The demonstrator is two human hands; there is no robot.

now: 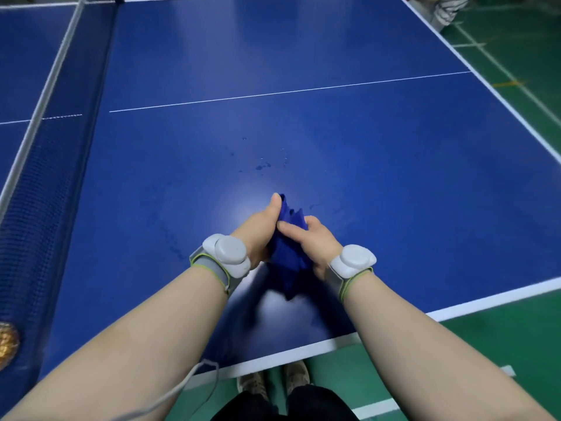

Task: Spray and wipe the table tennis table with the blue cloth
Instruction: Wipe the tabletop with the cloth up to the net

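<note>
A crumpled blue cloth [287, 253] hangs between both hands above the near part of the blue table tennis table [334, 141]. My left hand [261, 229] grips its left side, thumb pointing up along the fabric. My right hand [312, 241] holds the right side with its thumb across the cloth. The cloth's lower end dangles just over the tabletop. Small wet droplets [262, 166] dot the surface beyond my hands. No spray bottle is in view.
The net [45, 165] with its white top band runs along the left. White edge lines [455, 309] border the table near me and at the right. Green floor [516, 329] lies beyond. A striped sleeve [449, 7] of another person shows at the top right.
</note>
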